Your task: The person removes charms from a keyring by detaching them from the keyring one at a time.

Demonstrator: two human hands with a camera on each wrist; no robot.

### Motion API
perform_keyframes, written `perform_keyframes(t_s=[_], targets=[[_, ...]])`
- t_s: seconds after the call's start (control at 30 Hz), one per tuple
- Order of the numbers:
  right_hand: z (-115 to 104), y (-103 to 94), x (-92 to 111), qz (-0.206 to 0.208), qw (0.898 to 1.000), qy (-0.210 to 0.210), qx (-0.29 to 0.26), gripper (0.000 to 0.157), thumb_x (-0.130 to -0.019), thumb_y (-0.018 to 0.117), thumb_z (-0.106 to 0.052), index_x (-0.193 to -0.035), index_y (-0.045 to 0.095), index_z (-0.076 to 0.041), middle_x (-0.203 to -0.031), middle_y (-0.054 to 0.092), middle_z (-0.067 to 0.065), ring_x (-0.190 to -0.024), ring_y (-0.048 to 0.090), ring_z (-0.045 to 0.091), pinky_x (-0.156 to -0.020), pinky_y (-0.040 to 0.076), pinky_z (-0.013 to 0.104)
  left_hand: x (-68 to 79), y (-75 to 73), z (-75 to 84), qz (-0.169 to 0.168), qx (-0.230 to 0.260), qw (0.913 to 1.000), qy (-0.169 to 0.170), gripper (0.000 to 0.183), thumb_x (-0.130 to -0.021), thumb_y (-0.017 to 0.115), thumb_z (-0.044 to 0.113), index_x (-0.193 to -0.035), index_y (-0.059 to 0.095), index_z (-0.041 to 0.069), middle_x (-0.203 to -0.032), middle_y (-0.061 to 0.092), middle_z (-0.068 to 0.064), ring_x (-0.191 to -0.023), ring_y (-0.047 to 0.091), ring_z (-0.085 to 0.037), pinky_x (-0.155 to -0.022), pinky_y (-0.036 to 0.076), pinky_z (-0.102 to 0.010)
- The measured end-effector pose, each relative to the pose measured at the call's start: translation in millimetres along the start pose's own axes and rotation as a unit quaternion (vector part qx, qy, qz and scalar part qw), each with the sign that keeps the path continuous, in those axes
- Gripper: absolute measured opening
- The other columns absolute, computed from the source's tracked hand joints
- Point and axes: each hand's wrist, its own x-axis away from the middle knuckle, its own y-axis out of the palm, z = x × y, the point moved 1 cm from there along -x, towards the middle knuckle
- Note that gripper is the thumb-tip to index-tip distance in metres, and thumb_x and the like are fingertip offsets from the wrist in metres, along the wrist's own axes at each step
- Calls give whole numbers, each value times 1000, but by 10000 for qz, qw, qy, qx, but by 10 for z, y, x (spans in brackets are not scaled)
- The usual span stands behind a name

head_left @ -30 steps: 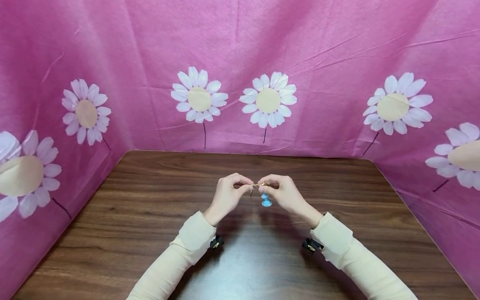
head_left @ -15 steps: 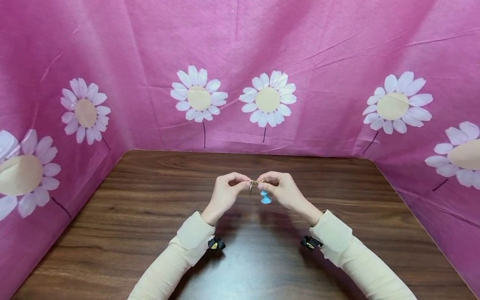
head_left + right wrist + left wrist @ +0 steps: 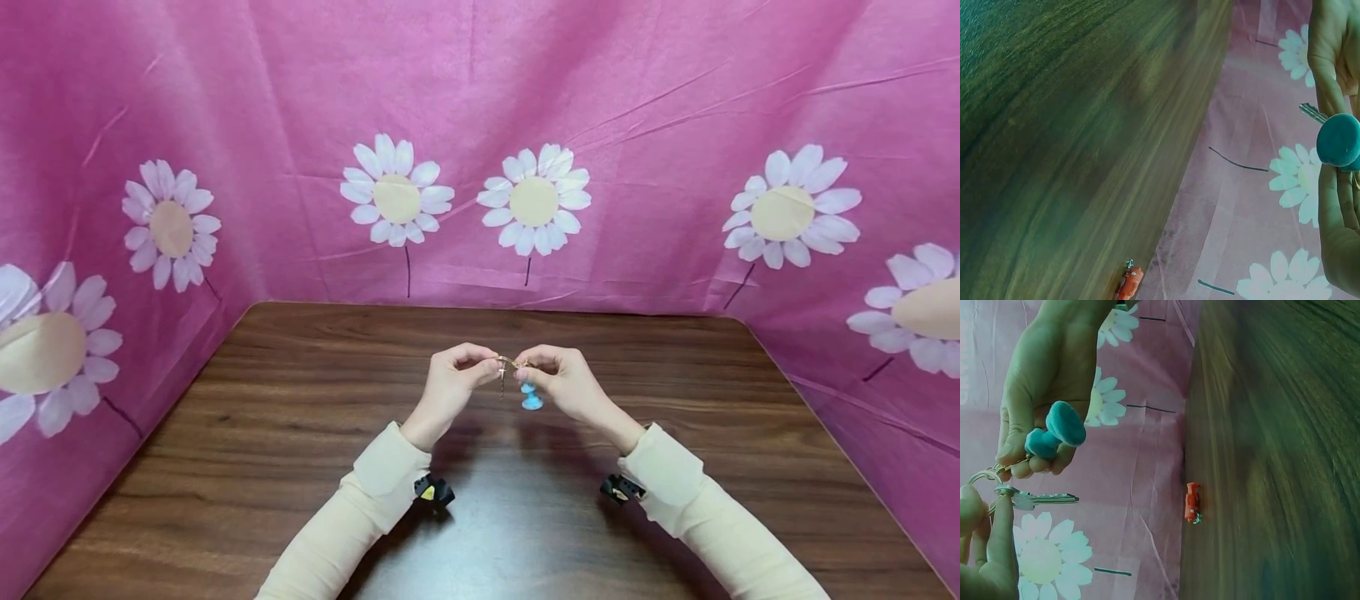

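Above the table, my left hand [image 3: 448, 385] pinches a metal key ring [image 3: 986, 478] between thumb and fingers. A silver key [image 3: 1047, 499] hangs from that ring. Close beside it, my right hand [image 3: 566, 382] pinches a gold clasp [image 3: 1007, 466] that meets the ring. Below the right fingers dangles a blue keychain charm [image 3: 532, 397], rounded at both ends with a narrow middle. Fingertips partly cover the ring and clasp, so I cannot tell whether the clasp is hooked through. The right wrist view shows the charm [image 3: 1339, 140] covering part of the key [image 3: 1314, 112].
A small orange figure [image 3: 1192, 503] with a metal fitting lies on the wooden table [image 3: 225, 467], hidden behind the hands in the head view. Pink cloth [image 3: 637, 100] with daisies surrounds the table's back and sides.
Both hands have shifted slightly up and the left one a little leftward, keeping their pinches. The ring and gold clasp now stretch at a different slant between the fingertips.
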Motion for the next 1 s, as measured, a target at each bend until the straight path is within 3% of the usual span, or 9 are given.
perform_keyframes(t_s=[0.17,0.3,0.5,0.67,0.8,0.93,1.0], targets=[[-12,21,7,-38,9996,117,-244,15,-82,64,-2,-94,62,7,-67,59,9,-55,56,7,-50,54,33,-4,-13,-6,-49,413,9989,-201,6,-83,61,-4,-88,64,-3,-77,66,0,-74,65,-8,-76,54,-26],[-18,49,14,-107,9994,210,-269,16,-83,64,-4,-95,61,7,-67,59,5,-55,57,8,-51,55,34,-13,-60,-27,-122,736,9963,-431,13,-84,60,-4,-83,65,7,-78,66,-1,-75,65,-9,-76,54,-25],[-33,50,39,15,9999,73,-82,13,-83,64,-2,-93,63,5,-64,59,1,-55,56,7,-49,54,31,-15,-83,-38,-390,624,9966,-366,9,-85,58,-4,-92,62,0,-81,66,-1,-78,64,-9,-79,53,-27],[-34,53,31,3,9999,95,-87,13,-83,64,-3,-93,63,5,-66,60,5,-57,56,7,-51,54,32,-17,-88,-60,-521,118,9983,-241,24,-87,55,-5,-111,54,-10,-83,62,2,-77,64,-7,-80,54,-30],[-58,53,-1,52,9999,41,108,12,-82,65,-5,-92,65,1,-68,62,9,-57,56,7,-50,52,28,-23,-100,-77,-562,-495,9972,-52,24,-85,56,-6,-109,56,-11,-87,65,-4,-77,63,-5,-81,53,-36],[-76,43,-30,155,9984,-37,546,9,-81,67,-8,-89,67,-3,-67,62,6,-57,54,6,-47,44,21,-27,-113,-65,-585,-1389,9877,419,19,-83,62,0,-101,63,-5,-93,67,-14,-77,62,-5,-76,54,-31],[-70,45,-35,121,9986,88,500,9,-82,67,-7,-90,67,-3,-66,60,5,-55,53,6,-47,45,21,-17,-113,-41,-578,-1911,9771,735,18,-81,65,2,-98,65,-1,-94,68,-15,-76,63,-7,-71,53,-25]])
